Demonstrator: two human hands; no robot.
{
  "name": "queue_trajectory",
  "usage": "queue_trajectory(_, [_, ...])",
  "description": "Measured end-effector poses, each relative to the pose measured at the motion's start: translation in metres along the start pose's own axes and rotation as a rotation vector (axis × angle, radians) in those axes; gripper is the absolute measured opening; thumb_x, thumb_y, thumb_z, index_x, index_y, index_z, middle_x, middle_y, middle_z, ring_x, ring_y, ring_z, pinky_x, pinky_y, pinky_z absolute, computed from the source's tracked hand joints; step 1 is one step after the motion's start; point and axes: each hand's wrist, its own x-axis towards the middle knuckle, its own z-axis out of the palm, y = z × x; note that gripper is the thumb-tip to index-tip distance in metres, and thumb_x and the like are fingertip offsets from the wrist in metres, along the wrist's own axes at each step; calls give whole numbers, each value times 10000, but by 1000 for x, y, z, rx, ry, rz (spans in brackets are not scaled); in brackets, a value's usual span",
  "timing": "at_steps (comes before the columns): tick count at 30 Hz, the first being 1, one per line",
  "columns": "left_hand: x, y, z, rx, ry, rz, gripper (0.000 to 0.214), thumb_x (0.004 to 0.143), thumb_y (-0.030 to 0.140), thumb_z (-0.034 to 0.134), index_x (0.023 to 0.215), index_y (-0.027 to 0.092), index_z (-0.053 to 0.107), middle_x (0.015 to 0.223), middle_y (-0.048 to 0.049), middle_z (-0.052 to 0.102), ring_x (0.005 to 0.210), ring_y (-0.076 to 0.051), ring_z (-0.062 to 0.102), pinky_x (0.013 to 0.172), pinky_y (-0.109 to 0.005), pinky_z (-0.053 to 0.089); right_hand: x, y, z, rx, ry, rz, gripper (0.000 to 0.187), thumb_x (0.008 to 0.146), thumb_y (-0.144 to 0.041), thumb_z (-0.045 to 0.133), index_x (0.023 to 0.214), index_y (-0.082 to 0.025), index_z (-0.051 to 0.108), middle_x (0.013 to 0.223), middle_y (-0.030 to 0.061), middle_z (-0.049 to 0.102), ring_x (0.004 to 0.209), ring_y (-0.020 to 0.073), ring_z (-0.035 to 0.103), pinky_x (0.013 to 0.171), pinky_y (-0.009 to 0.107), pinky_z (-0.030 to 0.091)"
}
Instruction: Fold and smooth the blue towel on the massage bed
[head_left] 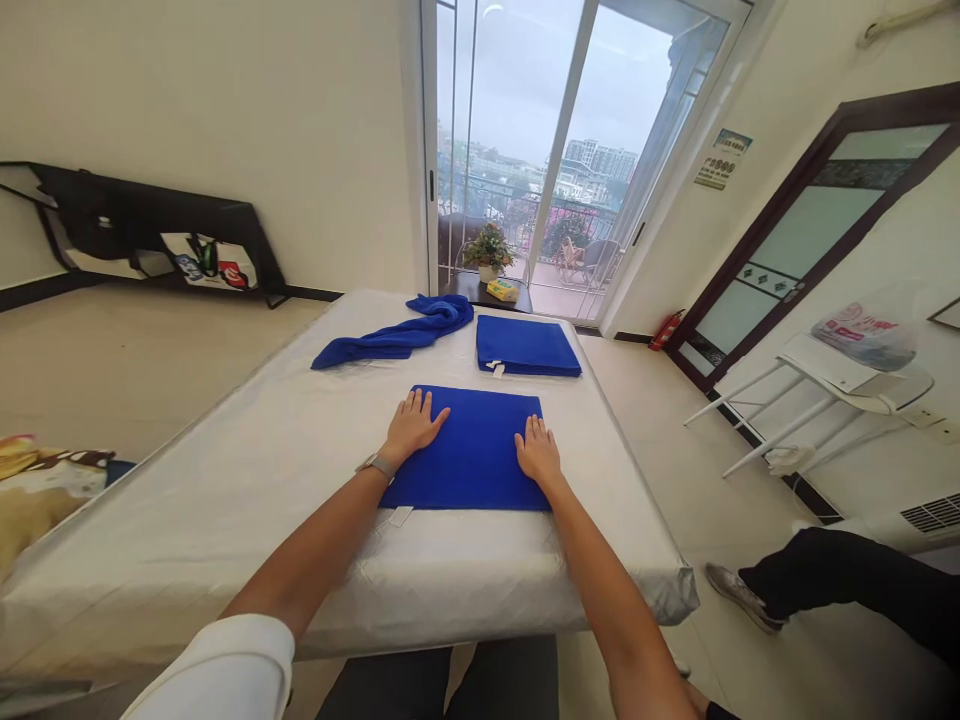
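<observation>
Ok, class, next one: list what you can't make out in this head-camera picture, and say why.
All in the head view:
- Parts of the folded blue cloth: covered by the left hand and right hand.
- Any print on its white tag: too small.
- Small lettering on the wall notice: too small.
- The other person's upper body: cut off beyond the dark trouser leg at the right edge.
</observation>
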Motion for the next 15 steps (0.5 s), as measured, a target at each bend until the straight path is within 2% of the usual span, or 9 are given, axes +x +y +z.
queue_trajectory(2, [-1, 7, -4, 18, 47, -13, 881, 968, 660, 155, 1532, 1, 305, 1614, -257, 259, 1514, -361, 212, 1225, -506, 185, -5, 1, 3, 10, -6, 22, 675, 1038, -435, 162, 1590, -47, 181, 1665, 109, 156, 1541, 200, 100, 1239, 391, 75])
queue_trajectory(4, [-5, 30, -6, 34, 140, 26, 857, 984, 619, 150, 1517, -30, 315, 1603, -273, 273, 1514, -366, 206, 1230, -505, 165, -6, 2, 4, 20, -1, 30, 670, 1039, -431, 156, 1591, -53, 182, 1667, 101, 151, 1541, 195, 99, 1241, 389, 73])
queue_trajectory(6, [-12, 68, -5, 15, 182, 153, 824, 996, 588, 131, 1512, -22, 335, 1596, -257, 308, 1514, -344, 220, 1230, -478, 177, -6, 1, 3, 20, 7, 28, 664, 1040, -423, 155, 1589, -51, 190, 1665, 106, 162, 1540, 195, 104, 1241, 389, 78])
queue_trajectory(9, [-25, 134, 3, -48, 88, 390, 764, 1010, 550, 105, 1507, 43, 386, 1590, -198, 358, 1506, -286, 265, 1226, -426, 207, -7, 2, 2, -11, 17, 16, 636, 1041, -378, 166, 1590, -58, 196, 1664, 113, 172, 1541, 191, 99, 1236, 386, 95])
queue_trajectory(11, [-33, 164, 10, -78, 32, 452, 732, 1017, 516, 90, 1506, 69, 401, 1590, -172, 368, 1507, -257, 268, 1230, -412, 199, -8, 2, 1, -29, 16, 7, 623, 1039, -356, 174, 1594, -72, 191, 1667, 109, 167, 1542, 181, 87, 1233, 379, 106])
queue_trajectory(13, [-38, 174, 15, -92, 10, 448, 721, 1019, 497, 82, 1511, 73, 395, 1591, -166, 366, 1508, -247, 267, 1235, -413, 182, -8, 2, 0, -27, 14, 9, 623, 1038, -353, 173, 1593, -70, 194, 1668, 105, 165, 1541, 181, 90, 1233, 374, 108])
queue_trajectory(15, [-43, 163, 16, -95, -7, 423, 730, 1015, 516, 90, 1521, 76, 379, 1599, -163, 348, 1510, -253, 261, 1238, -419, 170, -9, 1, 0, -10, 21, 23, 631, 1036, -358, 169, 1586, -52, 208, 1665, 106, 174, 1538, 193, 115, 1235, 374, 101])
